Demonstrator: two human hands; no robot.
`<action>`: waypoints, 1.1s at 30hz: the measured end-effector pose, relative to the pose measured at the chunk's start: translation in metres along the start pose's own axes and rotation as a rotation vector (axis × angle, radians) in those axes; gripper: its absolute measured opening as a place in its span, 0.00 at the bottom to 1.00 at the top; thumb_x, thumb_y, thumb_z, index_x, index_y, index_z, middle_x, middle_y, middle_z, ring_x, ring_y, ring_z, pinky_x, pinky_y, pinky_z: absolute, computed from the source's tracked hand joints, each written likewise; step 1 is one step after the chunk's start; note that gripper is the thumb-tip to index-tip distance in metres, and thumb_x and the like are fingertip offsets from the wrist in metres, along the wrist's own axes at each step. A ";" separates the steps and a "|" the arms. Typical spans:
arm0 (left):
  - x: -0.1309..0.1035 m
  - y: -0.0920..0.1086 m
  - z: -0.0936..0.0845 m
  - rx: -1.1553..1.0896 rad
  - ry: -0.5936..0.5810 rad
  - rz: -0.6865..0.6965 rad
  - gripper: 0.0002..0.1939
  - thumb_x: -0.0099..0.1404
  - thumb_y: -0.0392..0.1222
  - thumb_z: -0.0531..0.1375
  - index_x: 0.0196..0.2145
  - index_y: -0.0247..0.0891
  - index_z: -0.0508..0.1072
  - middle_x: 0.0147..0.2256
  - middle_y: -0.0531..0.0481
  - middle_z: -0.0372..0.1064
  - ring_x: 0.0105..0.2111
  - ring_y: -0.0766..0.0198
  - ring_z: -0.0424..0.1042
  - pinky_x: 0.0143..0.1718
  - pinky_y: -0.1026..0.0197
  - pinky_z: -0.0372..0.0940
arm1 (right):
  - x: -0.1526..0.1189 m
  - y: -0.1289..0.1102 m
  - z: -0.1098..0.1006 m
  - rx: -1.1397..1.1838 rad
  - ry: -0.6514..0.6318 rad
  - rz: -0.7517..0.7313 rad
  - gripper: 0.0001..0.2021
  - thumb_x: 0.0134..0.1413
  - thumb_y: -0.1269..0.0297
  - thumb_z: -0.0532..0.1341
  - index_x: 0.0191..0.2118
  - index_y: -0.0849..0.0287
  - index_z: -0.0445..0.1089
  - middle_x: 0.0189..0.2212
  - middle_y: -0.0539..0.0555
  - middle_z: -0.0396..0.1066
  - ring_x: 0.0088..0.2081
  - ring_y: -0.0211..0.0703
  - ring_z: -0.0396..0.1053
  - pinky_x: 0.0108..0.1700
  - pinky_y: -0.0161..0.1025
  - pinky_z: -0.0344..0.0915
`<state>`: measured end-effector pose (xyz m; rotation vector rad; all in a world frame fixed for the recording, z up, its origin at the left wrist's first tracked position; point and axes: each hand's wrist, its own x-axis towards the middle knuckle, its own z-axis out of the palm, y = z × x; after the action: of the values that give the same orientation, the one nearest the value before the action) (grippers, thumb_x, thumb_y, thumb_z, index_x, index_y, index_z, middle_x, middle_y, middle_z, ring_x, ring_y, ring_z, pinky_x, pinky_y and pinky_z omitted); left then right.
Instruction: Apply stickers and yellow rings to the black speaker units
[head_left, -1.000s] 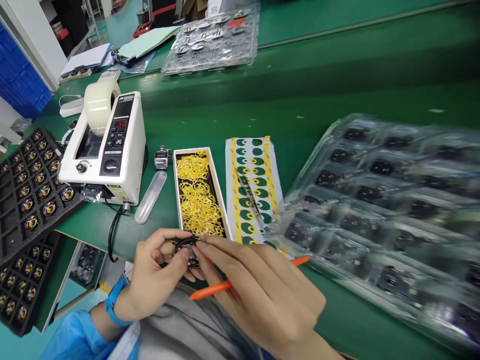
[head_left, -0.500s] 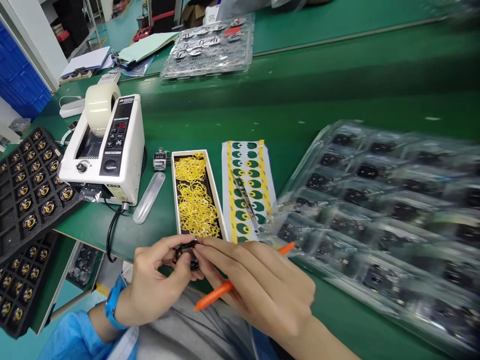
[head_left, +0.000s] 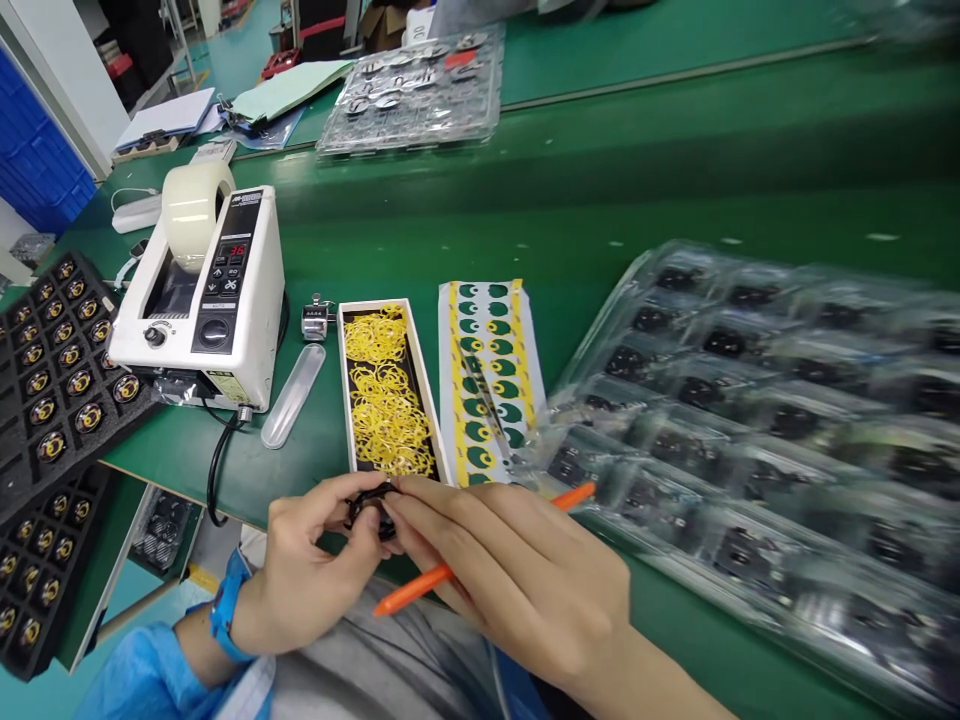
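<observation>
My left hand [head_left: 319, 560] grips a small round black part [head_left: 373, 507] between thumb and fingers, above my lap near the bench edge. From the other side my right hand [head_left: 517, 570] presses its fingertips to the same part, covering much of it. An orange pen-like stick [head_left: 414, 590] lies under the right hand's fingers and sticks out at both sides of that hand. Just beyond both hands stands a white box [head_left: 346, 400] of thin yellow rings [head_left: 390, 410]. Beside it lies a sheet of yellow and green stickers [head_left: 491, 380], with tweezers [head_left: 484, 400] across it.
A white tape dispenser [head_left: 232, 270], a metal tally counter [head_left: 315, 318] and a clear plastic strip [head_left: 294, 397] stand left of the box. Black foam trays [head_left: 71, 360] with round parts are far left. A clear blister tray [head_left: 750, 430] of black parts fills the right.
The view has shifted slightly, so the bench things sit a little further left. The orange stick has tilted a little in the right hand. Both hands keep the black part between them.
</observation>
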<state>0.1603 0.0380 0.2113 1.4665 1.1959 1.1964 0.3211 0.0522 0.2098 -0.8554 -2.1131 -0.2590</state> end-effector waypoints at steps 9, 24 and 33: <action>-0.001 0.004 0.004 0.002 0.055 0.029 0.11 0.62 0.28 0.61 0.42 0.30 0.80 0.28 0.48 0.82 0.23 0.65 0.81 0.29 0.74 0.75 | -0.003 -0.007 0.001 0.021 0.029 0.099 0.04 0.67 0.77 0.57 0.42 0.68 0.70 0.35 0.64 0.79 0.33 0.47 0.71 0.33 0.41 0.66; -0.001 0.004 0.006 0.028 0.078 0.025 0.11 0.62 0.28 0.61 0.40 0.30 0.81 0.25 0.49 0.81 0.21 0.67 0.79 0.28 0.75 0.73 | -0.003 -0.004 0.001 0.026 0.026 0.062 0.05 0.68 0.76 0.56 0.41 0.68 0.69 0.34 0.64 0.78 0.33 0.46 0.69 0.33 0.41 0.65; -0.003 -0.001 0.006 0.135 0.077 0.138 0.11 0.63 0.27 0.60 0.42 0.30 0.80 0.28 0.46 0.82 0.23 0.69 0.79 0.30 0.78 0.71 | -0.001 -0.004 0.002 0.002 0.040 0.055 0.07 0.69 0.76 0.55 0.41 0.68 0.70 0.34 0.64 0.78 0.32 0.46 0.68 0.32 0.41 0.65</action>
<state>0.1659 0.0350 0.2093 1.6385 1.2655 1.2954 0.3176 0.0496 0.2084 -0.8982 -2.0493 -0.2428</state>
